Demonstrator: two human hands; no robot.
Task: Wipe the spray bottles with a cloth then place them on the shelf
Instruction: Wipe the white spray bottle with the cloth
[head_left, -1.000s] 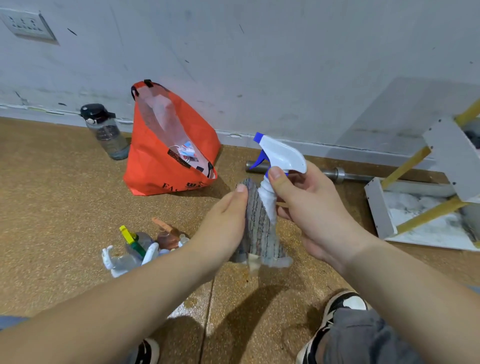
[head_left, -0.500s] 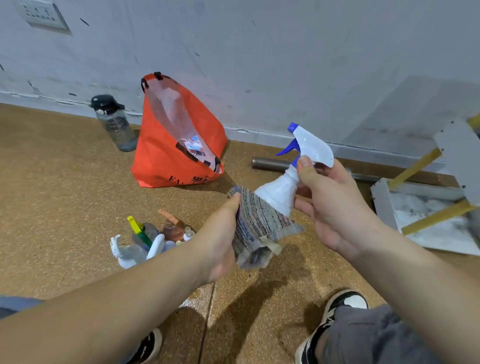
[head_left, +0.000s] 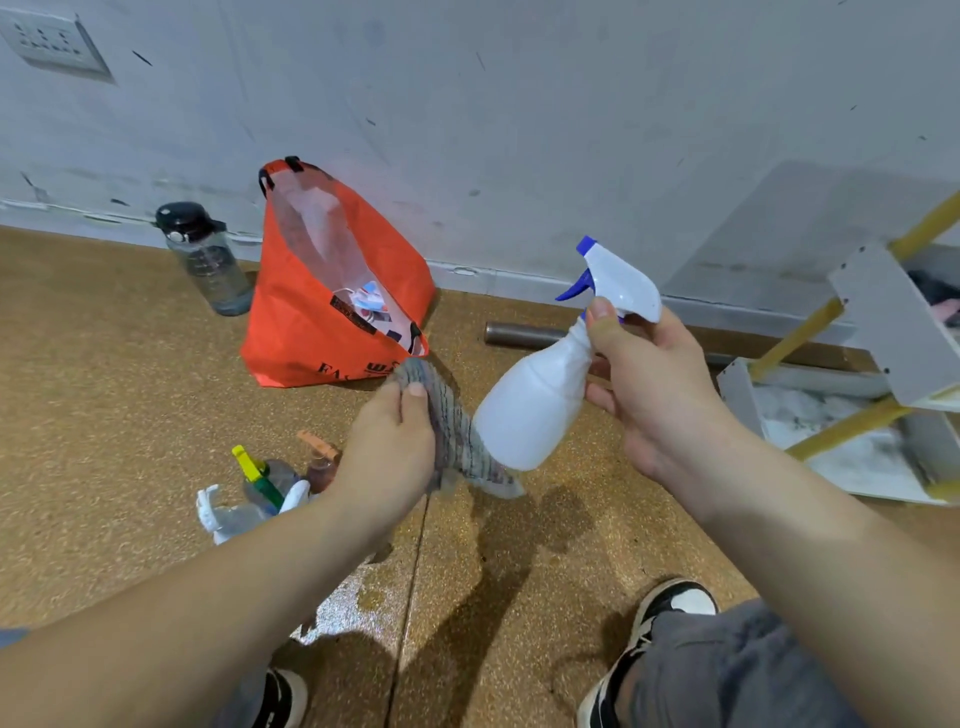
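Observation:
My right hand (head_left: 652, 384) grips the neck of a white spray bottle (head_left: 535, 402) with a blue trigger, held tilted above the floor. My left hand (head_left: 392, 441) holds a grey striped cloth (head_left: 457, 436) whose lower part touches the bottle's base on its left side. Several more spray bottles (head_left: 260, 486) lie in a cluster on the floor under my left forearm, partly hidden. The white shelf (head_left: 883, 322) with yellow posts stands at the right edge.
An orange bag (head_left: 311, 322) leans against the wall, with a dark water bottle (head_left: 208, 260) to its left. A metal bar (head_left: 524, 332) lies along the wall base. My shoes (head_left: 660, 623) and knee are at the bottom on the speckled brown floor.
The bottle has come out of the cloth and moved right and up, its body now bare. My left hand has drawn the cloth down to the bottle's base.

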